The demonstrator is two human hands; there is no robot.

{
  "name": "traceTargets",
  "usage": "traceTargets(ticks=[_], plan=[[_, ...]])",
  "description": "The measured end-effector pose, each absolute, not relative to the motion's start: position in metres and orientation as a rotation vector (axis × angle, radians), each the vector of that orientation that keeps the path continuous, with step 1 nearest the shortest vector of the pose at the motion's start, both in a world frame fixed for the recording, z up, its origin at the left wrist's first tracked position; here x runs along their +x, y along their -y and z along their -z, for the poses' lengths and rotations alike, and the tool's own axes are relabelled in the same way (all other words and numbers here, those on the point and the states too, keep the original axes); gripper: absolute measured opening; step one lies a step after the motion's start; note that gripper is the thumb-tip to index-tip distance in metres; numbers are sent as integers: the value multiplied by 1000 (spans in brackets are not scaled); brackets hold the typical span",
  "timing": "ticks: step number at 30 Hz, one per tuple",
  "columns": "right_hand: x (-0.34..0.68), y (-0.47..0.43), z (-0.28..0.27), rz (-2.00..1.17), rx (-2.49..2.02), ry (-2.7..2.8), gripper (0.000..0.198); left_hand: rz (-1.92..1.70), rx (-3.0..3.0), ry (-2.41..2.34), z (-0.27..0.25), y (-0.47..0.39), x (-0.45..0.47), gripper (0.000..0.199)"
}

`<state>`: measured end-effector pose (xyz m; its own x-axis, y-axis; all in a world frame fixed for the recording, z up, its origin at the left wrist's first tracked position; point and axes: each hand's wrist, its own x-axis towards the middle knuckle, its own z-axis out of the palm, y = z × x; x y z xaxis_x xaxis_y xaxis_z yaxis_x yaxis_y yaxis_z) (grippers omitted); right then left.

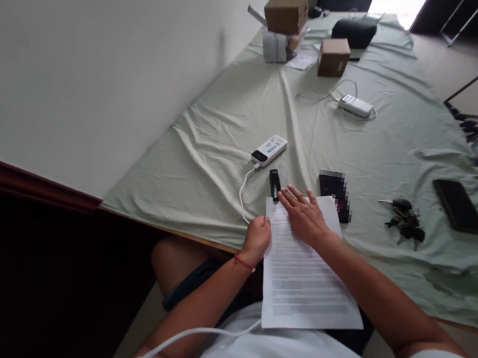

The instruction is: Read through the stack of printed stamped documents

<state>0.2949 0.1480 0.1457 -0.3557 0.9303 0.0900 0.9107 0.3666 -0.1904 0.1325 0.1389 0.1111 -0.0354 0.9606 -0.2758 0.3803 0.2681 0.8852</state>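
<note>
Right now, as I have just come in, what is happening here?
A person sits with printed paper partly on the table. The left hand is closed at its left edge, seemingly gripping it; the right hand lies spread near the top. A slim black object, perhaps a stapler, meets the top left corner. Keys and a phone lie to the right.

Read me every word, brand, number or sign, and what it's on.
No text can be read.
Printed sheet: print too small.
Stapler: faint mark, too small.
Near white device: blue print, blurred.
Far white device: label, too small.
Dark flat item: pixelated over.
Small cardboard box: pale label, too small.
White printed item at the back: blurred.
</note>
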Motion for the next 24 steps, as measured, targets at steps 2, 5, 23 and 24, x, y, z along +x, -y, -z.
traceTargets(ticks=[2, 5, 23, 24], plan=[[291, -147, -148, -153, -1686, 2440, 63, -757, 1272, -1593, -112, -138, 133, 33], [288, -146, -149, -143, -1696, 2431, 61, -762, 1240, -1567, -112, -138, 133, 32], [347, -144, -146, -227, -1555, 1417, 40, -1032, 1362, -1495, -110, -89, 73, 36], [349, -145, -144, -341, -1538, 1362, 42, -1067, 1378, -1506, -111, -90, 69, 36]])
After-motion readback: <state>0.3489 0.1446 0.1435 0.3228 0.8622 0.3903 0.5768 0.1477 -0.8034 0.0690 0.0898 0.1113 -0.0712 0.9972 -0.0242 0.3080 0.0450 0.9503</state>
